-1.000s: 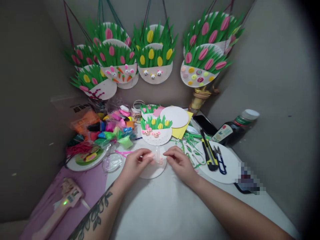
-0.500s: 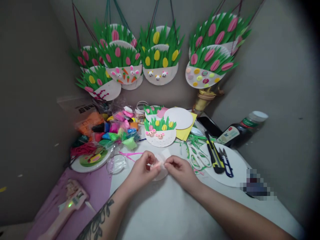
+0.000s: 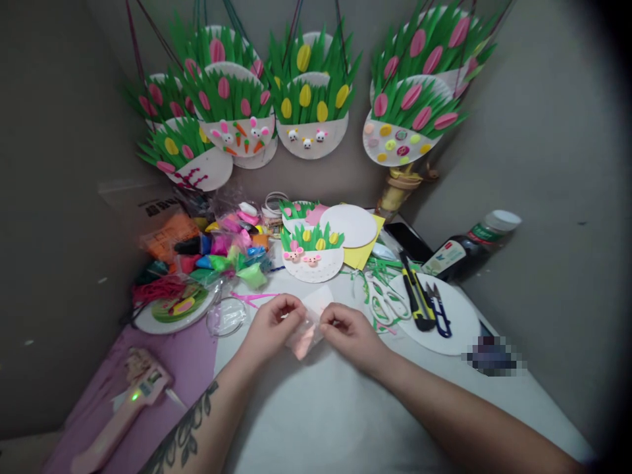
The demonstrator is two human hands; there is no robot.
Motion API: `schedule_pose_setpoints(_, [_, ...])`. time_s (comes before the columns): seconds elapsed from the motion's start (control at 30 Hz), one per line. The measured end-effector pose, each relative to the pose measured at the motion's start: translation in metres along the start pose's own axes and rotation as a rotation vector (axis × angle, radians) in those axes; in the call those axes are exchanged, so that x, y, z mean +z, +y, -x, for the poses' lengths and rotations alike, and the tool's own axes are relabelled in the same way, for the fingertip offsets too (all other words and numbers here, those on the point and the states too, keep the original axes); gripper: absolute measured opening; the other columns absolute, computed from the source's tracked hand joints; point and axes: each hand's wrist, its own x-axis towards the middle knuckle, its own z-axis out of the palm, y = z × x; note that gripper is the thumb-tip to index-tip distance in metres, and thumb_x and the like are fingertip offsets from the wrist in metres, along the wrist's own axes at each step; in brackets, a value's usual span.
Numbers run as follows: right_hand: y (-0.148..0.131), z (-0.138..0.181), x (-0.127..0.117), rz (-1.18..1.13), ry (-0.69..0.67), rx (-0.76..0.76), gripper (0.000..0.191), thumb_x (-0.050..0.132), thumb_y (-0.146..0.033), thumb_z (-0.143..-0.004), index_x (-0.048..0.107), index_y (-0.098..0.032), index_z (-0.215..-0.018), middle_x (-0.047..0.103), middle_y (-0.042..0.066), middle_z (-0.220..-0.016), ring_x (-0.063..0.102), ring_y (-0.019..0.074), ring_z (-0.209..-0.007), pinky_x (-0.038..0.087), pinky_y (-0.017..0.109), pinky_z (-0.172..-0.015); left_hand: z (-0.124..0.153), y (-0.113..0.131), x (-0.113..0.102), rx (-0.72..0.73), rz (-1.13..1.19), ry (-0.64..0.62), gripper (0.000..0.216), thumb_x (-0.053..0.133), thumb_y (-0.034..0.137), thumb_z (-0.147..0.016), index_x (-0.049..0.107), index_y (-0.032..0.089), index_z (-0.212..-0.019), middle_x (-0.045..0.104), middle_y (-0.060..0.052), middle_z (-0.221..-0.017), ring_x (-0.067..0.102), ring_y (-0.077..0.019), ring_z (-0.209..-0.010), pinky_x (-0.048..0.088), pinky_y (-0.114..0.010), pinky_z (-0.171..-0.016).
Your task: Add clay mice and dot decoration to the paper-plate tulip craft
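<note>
Between my two hands hangs a small clear plastic bag (image 3: 302,341) with a soft peach-pink lump in it, likely modelling clay. My left hand (image 3: 277,324) pinches the bag's left side between thumb and fingers. On its right edge, my right hand (image 3: 348,331) is closed in a pinch as well. A white piece of paper or card (image 3: 320,299) lies just behind the bag. Beyond my hands a paper-plate basket (image 3: 313,266) with green paper grass, yellow and pink tulips and two pink animal faces rests on the table.
At left are bags of coloured clay (image 3: 232,247) and a pink glue gun (image 3: 131,401) on a purple mat. White-handled scissors (image 3: 388,299), a yellow-black utility knife (image 3: 419,296) and blue thread snips (image 3: 439,309) lie at right, near a dark bottle (image 3: 461,250). Finished baskets (image 3: 313,138) hang behind.
The bag between my hands now hangs lower and more plainly in view, its peach-pink lump drooping below my fingers. Both hands keep their pinch. The whole view has shifted slightly.
</note>
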Motion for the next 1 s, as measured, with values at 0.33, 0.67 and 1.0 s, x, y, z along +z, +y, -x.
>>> schedule_pose_setpoints(0.33, [-0.008, 0.022, -0.001, 0.209, 0.059, -0.258, 0.014, 0.050, -0.013, -0.080, 0.050, -0.021, -0.069, 0.051, -0.001, -0.066, 0.047, 0.0119, -0.060, 0.036, 0.024, -0.056, 0.015, 0.016, -0.006, 0.047, -0.142, -0.175, 0.015, 0.060, 0.030, -0.076, 0.060, 0.017, -0.068, 0.061, 0.000, -0.067, 0.053, -0.0114, -0.061, 0.039, -0.021, -0.055])
schedule_pose_setpoints(0.67, [-0.003, 0.032, 0.006, 0.226, 0.067, -0.318, 0.014, 0.051, -0.010, -0.078, 0.048, -0.022, -0.072, 0.052, -0.002, -0.065, 0.049, 0.0126, -0.061, 0.039, 0.025, -0.057, 0.025, 0.017, -0.003, 0.158, -0.342, -0.363, 0.014, 0.054, 0.021, -0.082, 0.062, 0.019, -0.071, 0.064, -0.001, -0.075, 0.056, -0.0109, -0.066, 0.039, -0.020, -0.056])
schedule_pose_setpoints(1.0, [0.001, 0.031, 0.003, 0.304, -0.042, -0.348, 0.010, 0.047, -0.013, -0.083, 0.046, -0.022, -0.079, 0.054, 0.001, -0.071, 0.052, 0.0152, -0.068, 0.040, 0.028, -0.062, 0.026, 0.008, 0.000, 0.193, -0.382, -0.329, 0.018, 0.054, 0.020, -0.084, 0.063, 0.019, -0.068, 0.060, 0.000, -0.070, 0.056, -0.0101, -0.066, 0.038, -0.020, -0.058])
